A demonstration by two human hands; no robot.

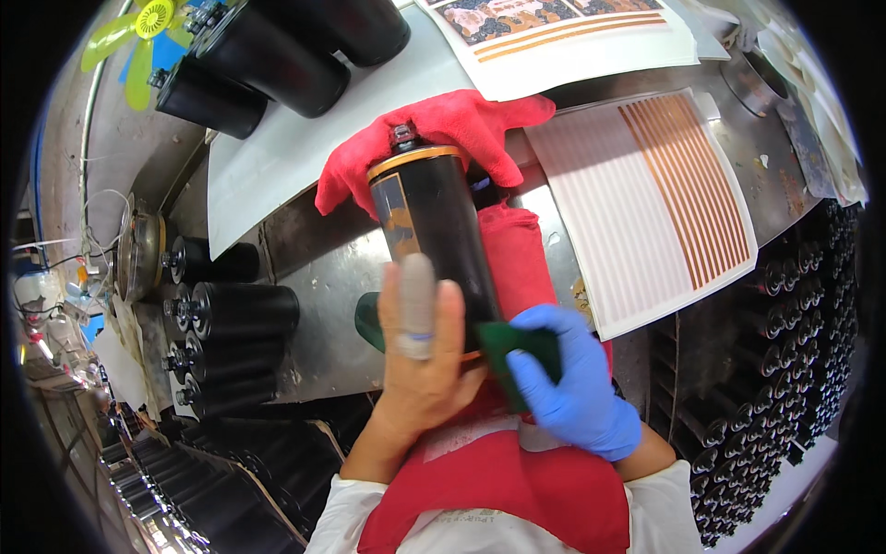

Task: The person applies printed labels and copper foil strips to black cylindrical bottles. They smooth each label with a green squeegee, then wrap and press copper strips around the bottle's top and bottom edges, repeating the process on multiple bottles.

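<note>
A black cylindrical bottle (438,235) lies on red cloth, its metal neck pointing away from me. Gold bands circle its ends, and a gold-framed patterned decal (397,217) sits on its upper left side. My bare left hand (425,342) lies against the near part of the bottle with fingers stretched out, one wearing a grey finger cot (417,305). In a blue glove, my right hand (577,383) grips a dark green flat pad (521,360) by the bottle's near end. Another dark green piece (369,321) shows left of my left hand.
Red cloth (461,120) surrounds the bottle's neck on the metal table (332,268). Sheets of striped decals (646,203) and patterned decals (572,55) lie right and far. Black bottles (245,309) stand left, with more beyond and in rows at right. A green fan (152,18) is far left.
</note>
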